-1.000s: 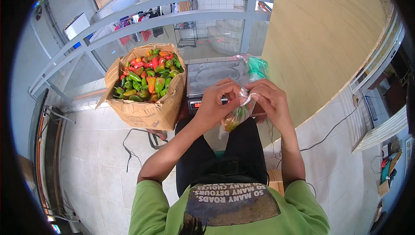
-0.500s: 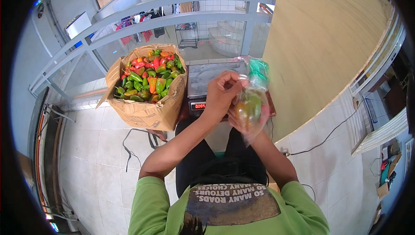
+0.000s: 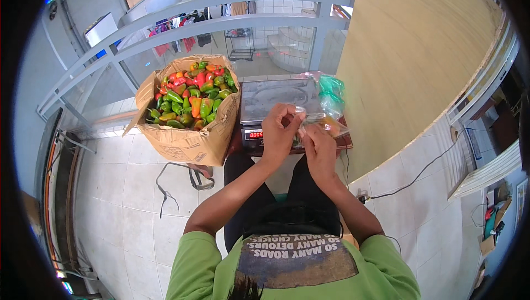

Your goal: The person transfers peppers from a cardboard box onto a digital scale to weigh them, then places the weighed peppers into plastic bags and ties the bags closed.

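Note:
My left hand (image 3: pixel 280 129) is closed in a pinch on the gathered mouth of a clear plastic bag (image 3: pixel 333 126). Close beside it, my right hand (image 3: pixel 319 148) pinches the same bag just below the mouth. Orange and green peppers show through the film, partly hidden by the right fingers. Both hands are in front of a digital scale (image 3: pixel 279 101) with a grey metal plate and a lit red display. To the left stands an open cardboard box (image 3: pixel 187 145) heaped with red, orange and green peppers (image 3: pixel 190 98).
Green and clear plastic bags (image 3: pixel 331 93) lie at the scale's right side. A tall plywood panel (image 3: pixel 408 62) bounds the right. Behind the box runs a grey metal railing (image 3: pixel 221 26). A black strap (image 3: pixel 165 189) and a cable (image 3: pixel 408 187) lie on the tiled floor.
The filled bag, hanging below my fingers before, now lies sideways to the right of them. My right hand has moved from beneath the bag to its neck, near my left fingertips.

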Action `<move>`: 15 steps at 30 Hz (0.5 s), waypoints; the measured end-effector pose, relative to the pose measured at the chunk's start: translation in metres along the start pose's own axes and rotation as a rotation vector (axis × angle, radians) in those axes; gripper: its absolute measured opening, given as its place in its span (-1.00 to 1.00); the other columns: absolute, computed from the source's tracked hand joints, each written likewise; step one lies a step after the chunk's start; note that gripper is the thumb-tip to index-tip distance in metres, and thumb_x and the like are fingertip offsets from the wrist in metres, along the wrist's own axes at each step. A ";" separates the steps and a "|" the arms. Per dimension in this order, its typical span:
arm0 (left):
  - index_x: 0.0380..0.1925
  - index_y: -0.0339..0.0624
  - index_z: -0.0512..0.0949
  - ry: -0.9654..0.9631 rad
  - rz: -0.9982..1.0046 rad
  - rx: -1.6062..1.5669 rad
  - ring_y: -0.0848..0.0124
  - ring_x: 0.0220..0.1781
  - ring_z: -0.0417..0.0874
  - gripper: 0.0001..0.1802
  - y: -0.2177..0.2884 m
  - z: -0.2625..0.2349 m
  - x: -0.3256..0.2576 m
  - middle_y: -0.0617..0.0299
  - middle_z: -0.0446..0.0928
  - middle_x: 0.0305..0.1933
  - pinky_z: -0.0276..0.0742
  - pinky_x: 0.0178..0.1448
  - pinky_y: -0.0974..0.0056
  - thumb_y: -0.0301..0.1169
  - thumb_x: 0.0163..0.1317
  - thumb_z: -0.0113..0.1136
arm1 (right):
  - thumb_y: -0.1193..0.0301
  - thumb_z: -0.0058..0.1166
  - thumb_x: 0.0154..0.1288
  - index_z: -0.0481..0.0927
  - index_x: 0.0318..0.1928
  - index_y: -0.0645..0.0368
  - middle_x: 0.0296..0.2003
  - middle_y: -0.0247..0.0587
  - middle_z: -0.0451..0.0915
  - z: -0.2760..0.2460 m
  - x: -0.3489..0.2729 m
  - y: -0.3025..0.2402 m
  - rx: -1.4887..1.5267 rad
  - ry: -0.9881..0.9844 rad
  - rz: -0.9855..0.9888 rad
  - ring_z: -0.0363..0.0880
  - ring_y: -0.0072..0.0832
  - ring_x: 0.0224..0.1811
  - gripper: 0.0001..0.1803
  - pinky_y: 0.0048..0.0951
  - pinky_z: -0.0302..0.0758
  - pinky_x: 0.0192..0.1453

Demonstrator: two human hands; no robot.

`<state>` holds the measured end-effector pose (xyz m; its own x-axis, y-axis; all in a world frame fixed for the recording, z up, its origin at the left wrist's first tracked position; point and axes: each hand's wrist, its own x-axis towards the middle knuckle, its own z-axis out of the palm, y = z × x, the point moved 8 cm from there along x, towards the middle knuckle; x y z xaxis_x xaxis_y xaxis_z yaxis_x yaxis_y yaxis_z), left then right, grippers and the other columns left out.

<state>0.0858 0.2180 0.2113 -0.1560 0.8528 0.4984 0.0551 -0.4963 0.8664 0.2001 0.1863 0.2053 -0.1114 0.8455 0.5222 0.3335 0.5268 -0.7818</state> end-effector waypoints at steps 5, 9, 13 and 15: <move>-0.48 -0.31 0.46 -0.077 0.010 0.039 0.62 -0.52 0.37 -0.90 0.000 -0.005 -0.005 0.30 0.42 -0.44 0.30 -0.40 0.50 -0.54 0.05 0.19 | 0.52 -0.05 0.11 0.43 -0.42 0.26 -0.40 -0.16 0.37 -0.026 0.009 -0.065 -0.470 0.227 -0.414 0.35 -0.23 -0.43 -0.94 -0.32 0.28 -0.32; -0.48 -0.34 0.47 -0.117 0.078 0.011 0.56 -0.47 0.40 -0.90 0.020 -0.002 -0.007 0.23 0.44 -0.41 0.33 -0.34 0.46 -0.56 0.01 0.20 | 0.51 -0.07 0.12 0.42 -0.46 0.26 -0.45 -0.17 0.38 -0.028 0.020 -0.045 -0.418 0.170 -0.413 0.33 -0.20 -0.41 -0.92 -0.35 0.24 -0.28; -0.47 -0.34 0.48 -0.159 0.025 -0.032 0.55 -0.41 0.41 -0.90 0.021 0.003 -0.012 0.24 0.45 -0.39 0.33 -0.28 0.45 -0.56 0.01 0.19 | 0.45 -0.05 0.19 0.40 -0.50 0.28 -0.58 -0.24 0.36 -0.022 0.026 0.014 0.105 0.098 0.031 0.30 -0.46 -0.51 -0.82 -0.45 0.21 -0.40; -0.44 -0.34 0.49 -0.187 0.032 0.043 0.54 -0.36 0.42 -0.90 0.023 0.002 -0.011 0.23 0.46 -0.37 0.33 -0.23 0.45 -0.57 0.01 0.19 | 0.43 -0.04 0.21 0.38 -0.51 0.28 -0.62 -0.27 0.35 -0.017 0.025 0.021 0.226 0.096 0.133 0.27 -0.56 -0.54 -0.80 -0.48 0.19 -0.43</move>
<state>0.0907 0.1978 0.2258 0.0324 0.8542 0.5189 0.1001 -0.5193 0.8487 0.2201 0.2172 0.2079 0.0124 0.9022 0.4311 0.1210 0.4267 -0.8963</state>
